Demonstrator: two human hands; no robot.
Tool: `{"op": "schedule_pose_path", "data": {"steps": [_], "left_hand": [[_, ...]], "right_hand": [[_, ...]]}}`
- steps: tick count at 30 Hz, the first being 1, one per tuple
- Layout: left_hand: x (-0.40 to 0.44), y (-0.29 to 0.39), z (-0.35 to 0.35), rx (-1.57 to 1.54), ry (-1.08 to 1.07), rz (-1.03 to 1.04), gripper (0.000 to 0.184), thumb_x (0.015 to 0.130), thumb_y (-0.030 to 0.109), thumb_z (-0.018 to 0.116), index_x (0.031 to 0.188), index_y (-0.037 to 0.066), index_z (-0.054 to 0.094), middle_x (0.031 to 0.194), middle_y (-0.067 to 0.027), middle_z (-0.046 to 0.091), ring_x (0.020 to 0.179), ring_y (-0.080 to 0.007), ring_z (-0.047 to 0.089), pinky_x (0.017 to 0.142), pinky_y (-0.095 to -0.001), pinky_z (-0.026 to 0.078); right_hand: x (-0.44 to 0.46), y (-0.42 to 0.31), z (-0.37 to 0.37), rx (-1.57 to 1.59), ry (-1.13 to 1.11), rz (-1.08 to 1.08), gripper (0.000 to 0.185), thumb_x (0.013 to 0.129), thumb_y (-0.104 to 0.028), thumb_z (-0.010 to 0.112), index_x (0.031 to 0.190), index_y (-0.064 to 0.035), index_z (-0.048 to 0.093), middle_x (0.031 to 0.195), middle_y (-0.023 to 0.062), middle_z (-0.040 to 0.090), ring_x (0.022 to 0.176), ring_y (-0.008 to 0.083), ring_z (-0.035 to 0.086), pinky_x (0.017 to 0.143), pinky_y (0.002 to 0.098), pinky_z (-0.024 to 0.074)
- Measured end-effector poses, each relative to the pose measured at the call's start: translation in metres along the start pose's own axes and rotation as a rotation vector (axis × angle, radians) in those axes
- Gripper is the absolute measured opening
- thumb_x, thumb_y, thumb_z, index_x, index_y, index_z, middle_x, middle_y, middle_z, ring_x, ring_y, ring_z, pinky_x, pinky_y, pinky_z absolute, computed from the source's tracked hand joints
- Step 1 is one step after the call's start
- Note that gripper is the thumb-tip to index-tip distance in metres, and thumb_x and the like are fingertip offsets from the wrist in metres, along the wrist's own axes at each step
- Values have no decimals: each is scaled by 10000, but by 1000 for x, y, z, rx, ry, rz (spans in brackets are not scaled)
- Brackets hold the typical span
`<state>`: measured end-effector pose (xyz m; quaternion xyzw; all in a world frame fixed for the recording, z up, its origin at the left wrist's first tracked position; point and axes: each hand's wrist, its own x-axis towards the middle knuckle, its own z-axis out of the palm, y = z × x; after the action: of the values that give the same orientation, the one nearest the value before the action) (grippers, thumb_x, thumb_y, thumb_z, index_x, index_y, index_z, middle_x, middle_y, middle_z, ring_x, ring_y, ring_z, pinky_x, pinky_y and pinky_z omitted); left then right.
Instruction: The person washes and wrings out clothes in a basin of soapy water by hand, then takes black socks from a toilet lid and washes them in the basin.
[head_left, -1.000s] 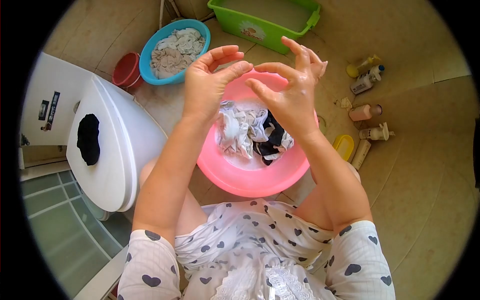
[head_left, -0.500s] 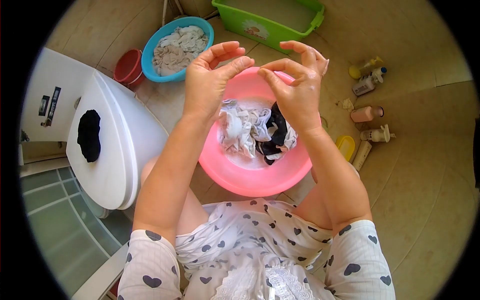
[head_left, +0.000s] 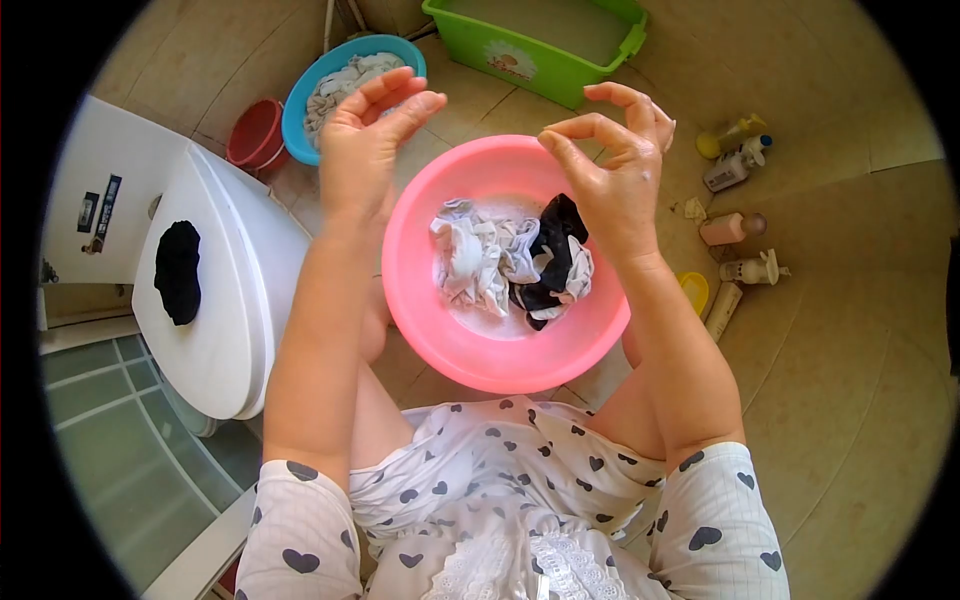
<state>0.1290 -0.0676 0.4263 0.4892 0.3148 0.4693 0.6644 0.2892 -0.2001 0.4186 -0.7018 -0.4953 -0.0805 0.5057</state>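
Note:
My left hand (head_left: 365, 140) is raised at the upper left of the pink basin (head_left: 505, 370), its fingers curved and the thumb apart from them. No object shows in it. My right hand (head_left: 620, 175) hangs over the basin's right rim, thumb and index fingertips pressed together. Anything between those tips is too small to make out. In the basin lie wet white and grey cloths (head_left: 475, 260) and a black cloth (head_left: 550, 250), with some suds around them. Neither hand touches the cloths.
A blue basin (head_left: 300, 125) of pale laundry, a red bucket (head_left: 255, 135) and a green tub (head_left: 520, 50) of cloudy water stand beyond. Several bottles (head_left: 728, 172) line the right wall. At left, a black cloth (head_left: 178, 272) rests on the white toilet lid (head_left: 225, 330).
My hands have moved apart: the left outward to the left, now overlapping the blue basin, the right slightly to the right. The cloths in the pink basin look unchanged.

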Motion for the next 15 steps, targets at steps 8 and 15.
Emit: {"op": "schedule_pose_path", "data": {"steps": [8, 15], "left_hand": [[18, 15, -34, 183, 120, 165, 308, 783, 13, 691, 1077, 3, 599, 999, -96, 646, 914, -193, 648, 835, -256, 510], [12, 14, -23, 1123, 49, 883, 81, 732, 167, 721, 792, 112, 721, 839, -43, 601, 782, -183, 557, 650, -305, 455]], "right_hand": [[-3, 8, -11, -48, -16, 2, 58, 636, -159, 764, 656, -151, 710, 1077, 18, 557, 1121, 266, 375, 1030, 443, 182], [-7, 10, -16, -98, -49, -75, 54, 648, -156, 756, 656, -144, 704, 1093, 19, 558, 1127, 275, 379, 1023, 484, 169]]}}
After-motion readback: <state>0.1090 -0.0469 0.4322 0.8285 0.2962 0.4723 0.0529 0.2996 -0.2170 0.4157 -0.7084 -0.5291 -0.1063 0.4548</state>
